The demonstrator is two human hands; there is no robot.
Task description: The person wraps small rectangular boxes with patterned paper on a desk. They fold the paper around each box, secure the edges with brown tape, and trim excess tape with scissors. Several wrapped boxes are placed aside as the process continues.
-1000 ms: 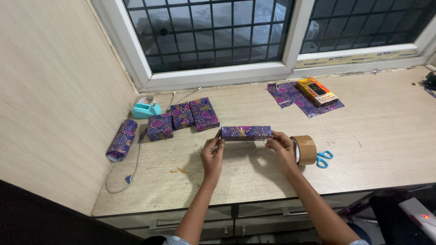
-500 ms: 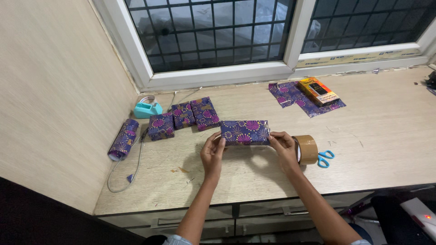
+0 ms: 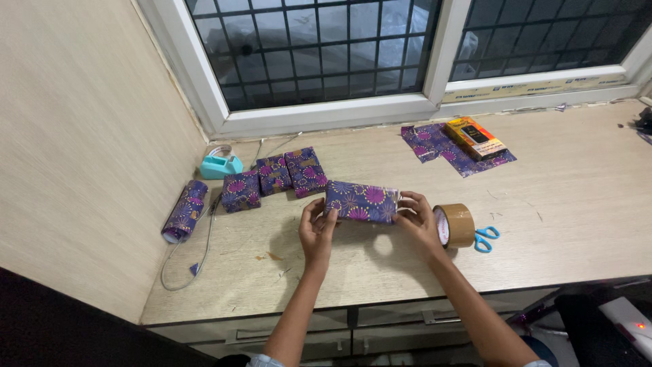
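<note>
A box wrapped in purple patterned paper (image 3: 362, 202) is held just above the wooden desk (image 3: 557, 217), its broad face toward me. My left hand (image 3: 316, 228) grips its left end and my right hand (image 3: 415, 219) grips its right end. A roll of brown tape (image 3: 455, 225) stands on edge right beside my right hand. Blue-handled scissors (image 3: 485, 238) lie just right of the tape.
Three wrapped purple boxes (image 3: 274, 178) lie in a row behind the held box. A turquoise tape dispenser (image 3: 219, 163) sits by the window corner, a roll of purple paper (image 3: 184, 210) at the left wall. An orange box (image 3: 473, 136) rests on paper sheet far right.
The wrapped box has been turned in both hands from edge-on to its broad face showing, and shifted slightly left and tilted.
</note>
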